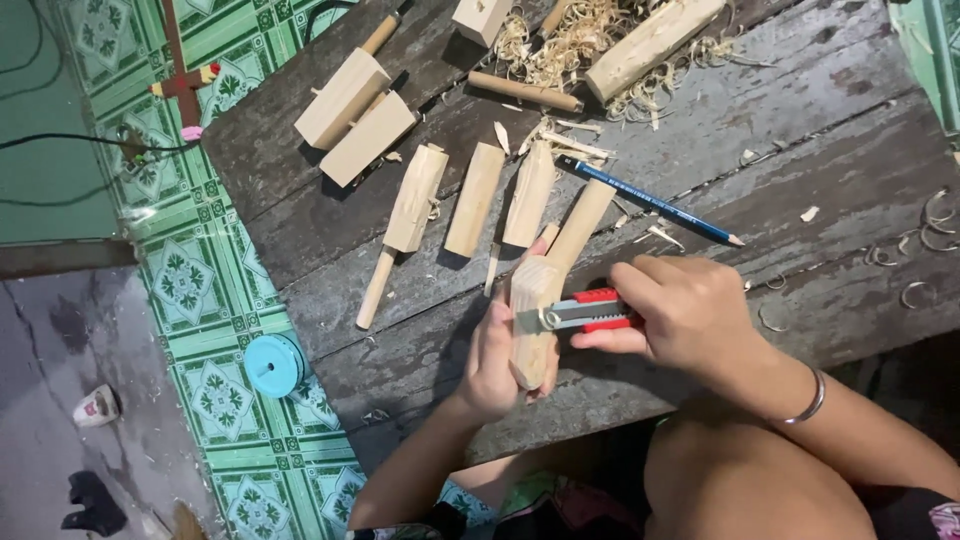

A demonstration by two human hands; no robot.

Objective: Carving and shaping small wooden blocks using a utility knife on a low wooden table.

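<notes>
Dim, even overhead light, short soft shadows under the wood pieces (pixel 474 199), perhaps slight edge blur.

The left hand (pixel 495 360) grips a pale, raw wooden block (pixel 533 320), matt with a freshly cut, faintly faceted surface. The right hand (pixel 685 315) holds a utility knife (pixel 588 312) with a glossy red plastic body and a dull grey metal blade guide. A smooth, shiny metal bangle (pixel 808 400) circles the right wrist.

At twelve o'clock lie more unfinished wooden pieces (pixel 475 198), matt and light, and curly wood shavings (pixel 560 40). At one o'clock rests a pencil (pixel 650 202) with glossy blue paint. The table (pixel 800 130) is dark weathered planks, rough and cracked. At nine o'clock, glossy green patterned floor tiles (pixel 190 280) carry a smooth turquoise plastic spool (pixel 274 365).
</notes>
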